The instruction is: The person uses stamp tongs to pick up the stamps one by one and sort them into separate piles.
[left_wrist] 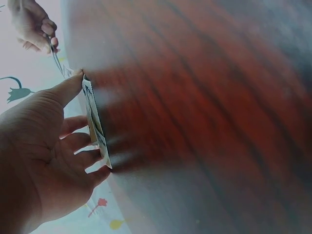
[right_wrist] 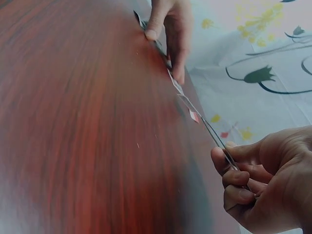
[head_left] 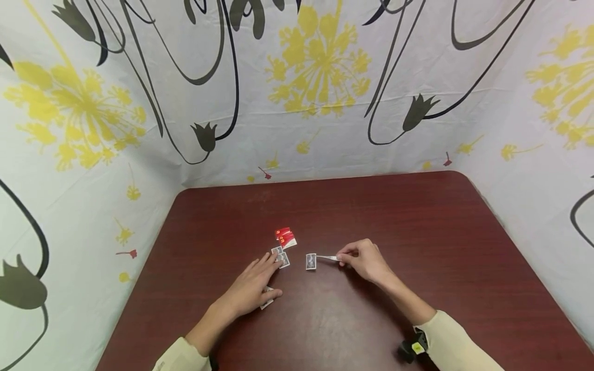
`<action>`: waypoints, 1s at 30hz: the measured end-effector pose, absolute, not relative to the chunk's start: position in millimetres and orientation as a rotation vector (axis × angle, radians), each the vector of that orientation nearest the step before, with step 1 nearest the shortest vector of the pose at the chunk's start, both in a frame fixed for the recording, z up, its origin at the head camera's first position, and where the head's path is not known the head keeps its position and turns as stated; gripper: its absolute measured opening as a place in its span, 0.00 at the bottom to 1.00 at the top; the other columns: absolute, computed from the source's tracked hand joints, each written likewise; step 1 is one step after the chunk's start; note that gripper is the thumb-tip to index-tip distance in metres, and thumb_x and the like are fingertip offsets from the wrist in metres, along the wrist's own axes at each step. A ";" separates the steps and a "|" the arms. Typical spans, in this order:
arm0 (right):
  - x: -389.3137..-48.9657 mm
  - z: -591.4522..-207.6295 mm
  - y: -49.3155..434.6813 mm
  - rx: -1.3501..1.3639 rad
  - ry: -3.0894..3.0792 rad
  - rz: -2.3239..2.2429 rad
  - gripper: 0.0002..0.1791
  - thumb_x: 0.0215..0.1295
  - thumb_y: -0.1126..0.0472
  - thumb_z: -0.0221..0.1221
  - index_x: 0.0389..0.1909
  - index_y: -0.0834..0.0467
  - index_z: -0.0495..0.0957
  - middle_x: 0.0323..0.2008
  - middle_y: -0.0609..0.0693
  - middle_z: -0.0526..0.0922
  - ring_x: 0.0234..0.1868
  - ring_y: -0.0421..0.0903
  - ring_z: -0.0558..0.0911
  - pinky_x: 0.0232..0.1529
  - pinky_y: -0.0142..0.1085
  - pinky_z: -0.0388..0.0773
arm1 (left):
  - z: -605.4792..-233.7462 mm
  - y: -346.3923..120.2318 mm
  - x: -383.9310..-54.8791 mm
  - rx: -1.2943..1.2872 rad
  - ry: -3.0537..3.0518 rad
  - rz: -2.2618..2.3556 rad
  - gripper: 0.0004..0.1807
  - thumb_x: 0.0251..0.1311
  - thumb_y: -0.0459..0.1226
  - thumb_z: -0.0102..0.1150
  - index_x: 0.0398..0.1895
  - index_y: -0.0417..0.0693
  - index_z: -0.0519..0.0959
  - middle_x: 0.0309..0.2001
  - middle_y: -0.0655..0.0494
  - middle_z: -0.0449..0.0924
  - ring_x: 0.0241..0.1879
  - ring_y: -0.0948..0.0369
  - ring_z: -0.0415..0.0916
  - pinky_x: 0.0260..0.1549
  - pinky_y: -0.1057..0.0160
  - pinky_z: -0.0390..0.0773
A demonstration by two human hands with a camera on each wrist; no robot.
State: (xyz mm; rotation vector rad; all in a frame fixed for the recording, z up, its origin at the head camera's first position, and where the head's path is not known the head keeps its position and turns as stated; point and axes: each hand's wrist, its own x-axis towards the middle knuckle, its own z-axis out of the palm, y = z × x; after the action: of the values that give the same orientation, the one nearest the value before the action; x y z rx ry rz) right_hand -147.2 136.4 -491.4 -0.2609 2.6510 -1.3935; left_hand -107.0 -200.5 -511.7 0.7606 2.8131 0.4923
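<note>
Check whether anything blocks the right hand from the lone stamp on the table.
Nothing visible blocks it. The tweezers held in the right hand span the gap, their tips at the lone stamp's near edge. The left hand rests beyond that stamp, off this path.

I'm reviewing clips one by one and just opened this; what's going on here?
A person's right hand holds tweezers, their tips at the edge of a lone grey stamp on a dark red table. Whether they grip it is too small to tell. The left hand rests on other grey stamps, with red stamps just beyond it.
</note>
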 end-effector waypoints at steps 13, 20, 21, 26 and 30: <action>-160.4 -481.7 183.6 -0.163 2.715 -1.314 0.07 0.73 0.63 0.67 0.37 0.59 0.91 0.27 0.52 0.89 0.28 0.51 0.84 0.28 0.33 0.74 | -512.1 -200.0 -105.6 0.771 2.814 0.504 0.42 0.71 0.52 0.68 0.82 0.46 0.65 0.84 0.44 0.54 0.82 0.45 0.51 0.77 0.40 0.55; -167.3 -480.3 201.7 -0.165 2.763 -1.275 0.07 0.74 0.61 0.67 0.38 0.58 0.92 0.27 0.51 0.89 0.29 0.50 0.83 0.29 0.35 0.74 | -513.5 -199.9 -106.2 0.772 2.820 0.491 0.42 0.71 0.53 0.67 0.82 0.46 0.65 0.84 0.44 0.54 0.83 0.46 0.50 0.77 0.40 0.55; -168.5 -480.4 203.8 -0.165 2.764 -1.276 0.07 0.74 0.61 0.67 0.38 0.58 0.92 0.27 0.51 0.89 0.29 0.50 0.84 0.29 0.35 0.74 | -513.6 -200.0 -106.1 0.771 2.819 0.496 0.42 0.71 0.53 0.67 0.82 0.45 0.65 0.84 0.44 0.54 0.83 0.46 0.50 0.77 0.40 0.55; -175.1 -482.2 214.1 -0.160 2.764 -1.296 0.07 0.74 0.62 0.67 0.38 0.60 0.91 0.27 0.53 0.89 0.29 0.51 0.84 0.29 0.34 0.73 | -513.9 -200.2 -106.3 0.775 2.822 0.508 0.42 0.71 0.52 0.68 0.81 0.45 0.65 0.83 0.43 0.55 0.83 0.45 0.51 0.77 0.40 0.55; -181.5 -482.7 222.7 -0.172 2.759 -1.316 0.08 0.74 0.63 0.67 0.38 0.62 0.91 0.27 0.55 0.89 0.29 0.53 0.84 0.27 0.34 0.72 | -514.7 -200.4 -106.6 0.778 2.828 0.502 0.42 0.71 0.52 0.68 0.81 0.45 0.65 0.83 0.44 0.55 0.82 0.45 0.51 0.77 0.40 0.56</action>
State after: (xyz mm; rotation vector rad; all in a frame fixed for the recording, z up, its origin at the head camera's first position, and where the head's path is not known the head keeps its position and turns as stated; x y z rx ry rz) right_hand -181.5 222.7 -482.7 -0.1717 2.7585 -1.3163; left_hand -106.6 -200.4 -514.7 0.7783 2.8279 0.5021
